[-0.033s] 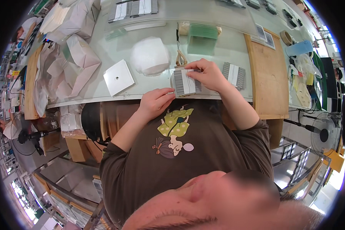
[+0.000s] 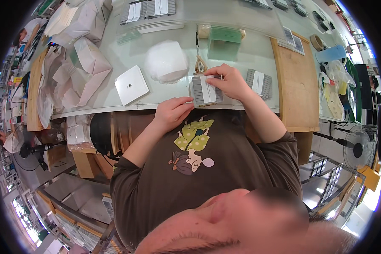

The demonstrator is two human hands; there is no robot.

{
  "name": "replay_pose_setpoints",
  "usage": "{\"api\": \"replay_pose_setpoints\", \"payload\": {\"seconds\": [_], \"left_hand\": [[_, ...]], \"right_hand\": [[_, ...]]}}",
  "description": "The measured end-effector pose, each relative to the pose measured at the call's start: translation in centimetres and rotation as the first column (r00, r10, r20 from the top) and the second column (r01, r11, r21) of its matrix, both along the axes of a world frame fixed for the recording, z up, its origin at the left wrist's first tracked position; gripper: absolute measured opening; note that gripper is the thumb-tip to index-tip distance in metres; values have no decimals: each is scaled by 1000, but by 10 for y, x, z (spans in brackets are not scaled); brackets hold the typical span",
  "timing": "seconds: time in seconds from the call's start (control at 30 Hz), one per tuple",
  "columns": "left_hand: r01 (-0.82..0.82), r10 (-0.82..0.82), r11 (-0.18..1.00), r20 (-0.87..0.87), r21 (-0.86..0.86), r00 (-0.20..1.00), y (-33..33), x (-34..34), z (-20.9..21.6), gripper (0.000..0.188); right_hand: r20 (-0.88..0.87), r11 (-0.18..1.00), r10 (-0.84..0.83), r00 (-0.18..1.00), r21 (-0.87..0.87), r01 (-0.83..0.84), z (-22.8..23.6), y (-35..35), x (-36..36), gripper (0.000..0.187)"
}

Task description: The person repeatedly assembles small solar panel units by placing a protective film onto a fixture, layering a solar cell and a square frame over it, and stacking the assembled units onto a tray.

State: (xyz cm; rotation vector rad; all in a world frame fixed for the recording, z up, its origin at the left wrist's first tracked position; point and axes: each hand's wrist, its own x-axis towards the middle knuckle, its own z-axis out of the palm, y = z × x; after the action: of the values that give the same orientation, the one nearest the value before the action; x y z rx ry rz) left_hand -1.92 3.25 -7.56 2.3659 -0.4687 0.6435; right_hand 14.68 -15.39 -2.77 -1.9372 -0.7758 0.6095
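A small panel with grey stripes and a white strip [image 2: 197,91] lies near the table's front edge, on or within a clear sheet. My right hand [image 2: 232,83] reaches over it from the right. Its thumb and index finger close in a pinch above the white strip; what is between them is too small to see. My left hand [image 2: 172,113] is at the panel's near left corner, fingers pressed together and tips touching the edge. Whatever those fingertips grip is hidden. A similar striped panel [image 2: 258,84] lies to the right of my right hand.
A white square card with a hole [image 2: 133,89] and a round white stack [image 2: 166,61] are to the left. Behind the panel are a tan-handled tool [image 2: 200,64] and a green glass stack [image 2: 224,46]. A wooden board [image 2: 298,84] edges the right side; crumpled paper [image 2: 78,74] lies far left.
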Motion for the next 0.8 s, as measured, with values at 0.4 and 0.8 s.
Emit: {"api": "replay_pose_setpoints", "payload": {"seconds": [0.4,0.8], "left_hand": [[-1,3,999,41,-51,999,-1,2,-2,23],[-6,6,1000,22,-7,1000,-2,1,-3,23]], "right_hand": [[42,999,-26,999,-21,27,-14,8,-1,24],[236,990,-134,963,82,118,-18,1,5,21]]}}
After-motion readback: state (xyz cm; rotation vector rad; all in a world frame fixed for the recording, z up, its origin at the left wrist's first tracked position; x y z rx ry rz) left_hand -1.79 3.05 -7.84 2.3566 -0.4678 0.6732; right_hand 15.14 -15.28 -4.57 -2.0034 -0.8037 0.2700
